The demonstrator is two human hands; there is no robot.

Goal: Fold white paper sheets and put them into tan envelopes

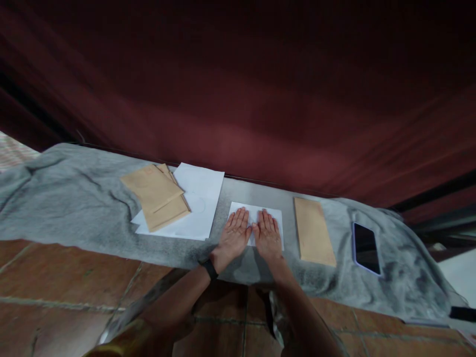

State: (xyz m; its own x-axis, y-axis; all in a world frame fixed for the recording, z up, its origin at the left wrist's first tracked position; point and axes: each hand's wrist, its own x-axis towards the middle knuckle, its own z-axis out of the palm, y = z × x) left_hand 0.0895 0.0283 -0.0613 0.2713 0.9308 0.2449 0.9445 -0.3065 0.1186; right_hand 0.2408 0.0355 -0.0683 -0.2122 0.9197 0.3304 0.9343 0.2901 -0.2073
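A small sheet of white paper (275, 214), apparently folded, lies on the grey cloth right in front of me. My left hand (235, 232) rests flat on its left part, fingers stretched out and pointing away from me. On the right part my right hand (267, 234) lies flat in the same way, the two thumbs close together. Both palms cover most of the paper's middle. To the right of my hands sits a brown envelope (314, 231). Larger white sheets (203, 193) lie to the left, with several brown envelopes (154, 191) stacked loosely on top.
A grey cloth (85, 198) covers the long, low surface and is wrinkled at both ends. A phone (366, 248) with a dark screen lies at the right. Behind the surface hangs a dark red curtain-like backdrop (238, 114). Brown floor tiles (74, 282) show in front.
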